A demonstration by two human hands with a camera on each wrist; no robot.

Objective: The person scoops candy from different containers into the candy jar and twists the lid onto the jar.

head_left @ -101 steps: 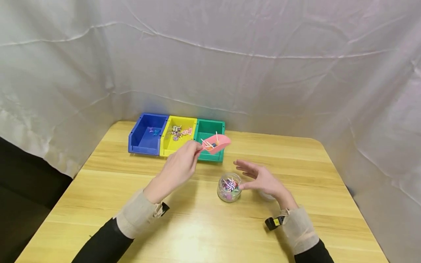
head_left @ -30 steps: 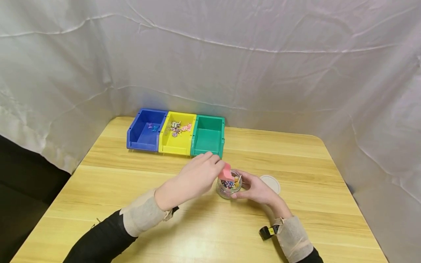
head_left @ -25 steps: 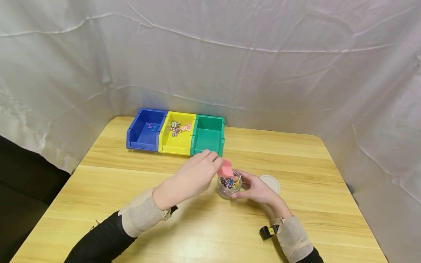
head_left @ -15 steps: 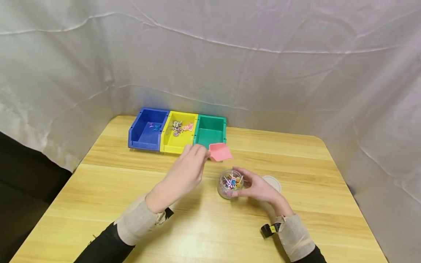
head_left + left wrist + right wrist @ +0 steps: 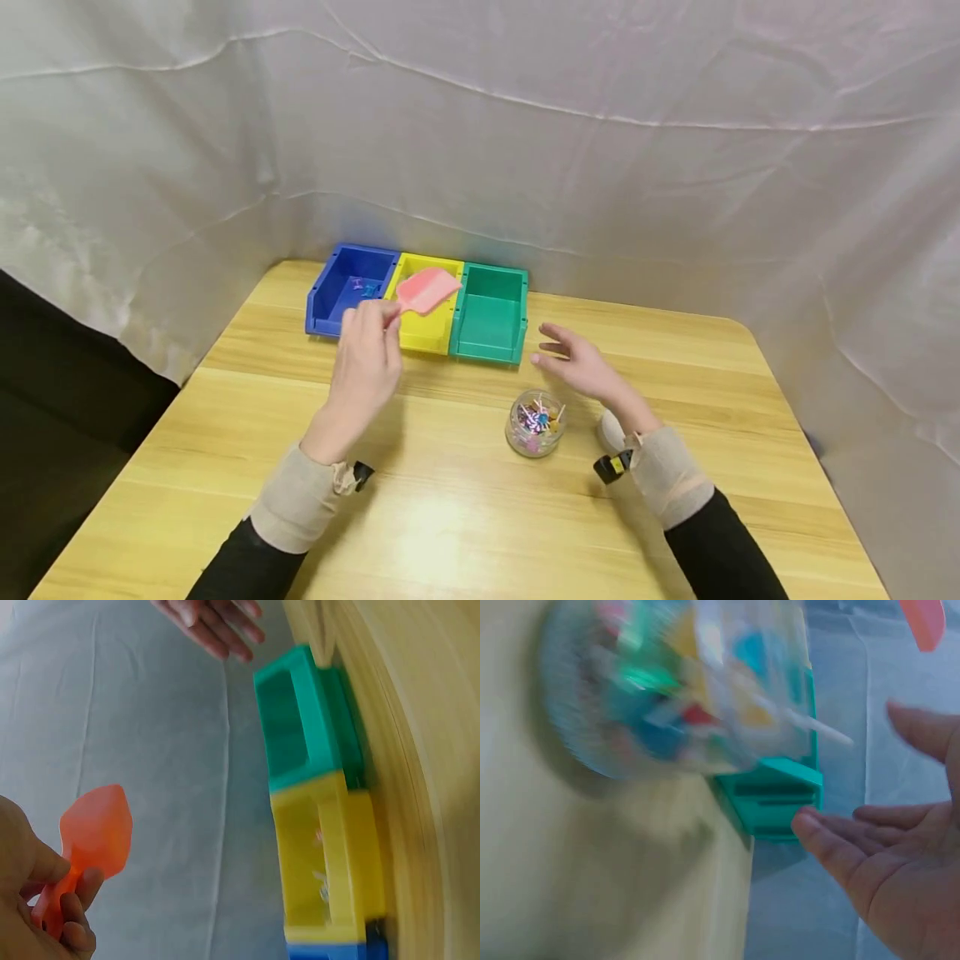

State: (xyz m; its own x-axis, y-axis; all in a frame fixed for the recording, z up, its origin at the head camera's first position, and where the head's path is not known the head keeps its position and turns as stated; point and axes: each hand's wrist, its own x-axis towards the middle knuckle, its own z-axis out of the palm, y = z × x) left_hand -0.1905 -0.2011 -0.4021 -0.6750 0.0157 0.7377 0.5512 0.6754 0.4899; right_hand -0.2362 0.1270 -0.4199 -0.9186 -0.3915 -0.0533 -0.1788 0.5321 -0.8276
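Note:
My left hand (image 5: pixel 365 354) grips a pink scoop (image 5: pixel 427 291) by its handle, holding it above the yellow bin (image 5: pixel 426 335). The scoop's bowl is bare in the head view. My right hand (image 5: pixel 577 364) is raised with fingers spread and holds nothing, just beyond and to the right of a glass jar (image 5: pixel 533 444). Small lollipops (image 5: pixel 542 419) and colourful candies fill the jar, some white sticks poking above its rim. In the right wrist view the jar (image 5: pixel 682 690) looms close and blurred beside the loosely bent fingers (image 5: pixel 832 847).
Left of the yellow bin stands a blue bin (image 5: pixel 324 312) with a few small purple and blue pieces. To the right is a bare green bin (image 5: pixel 491 325). A white lid (image 5: pixel 611 431) lies on the wooden table (image 5: pixel 457 508), partly hidden by my right wrist. A grey curtain (image 5: pixel 480 150) hangs behind.
The scoop carried lollipops, was tipped over the jar, then moved up and left, now bare. Lollipops were added to the jar. My right hand let go of the jar and rose away.

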